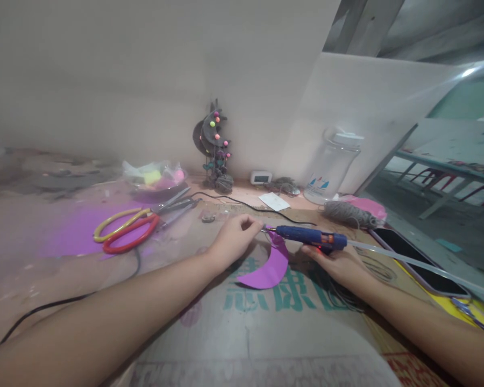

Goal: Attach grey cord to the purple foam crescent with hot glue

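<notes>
We are holding a slim blue plastic glue gun point(302, 235) in our right hand point(342, 266), that grip wrapping beneath its body while a long translucent glue stick point(403, 259) is trailing from the rear. Our left hand point(229, 242) is pressing thumb and forefinger together beside the upper tip of a thin purple crescent-shaped sheet point(272, 267); exactly what that grip is pinching, we are not managing to tell. The crescent is curving below the nozzle, over a brown cardboard mat point(250, 336) bearing green lettering. We are judging it light, flexible and easily creased, favouring a gentle hold along its edge, away from the hot metal.
</notes>
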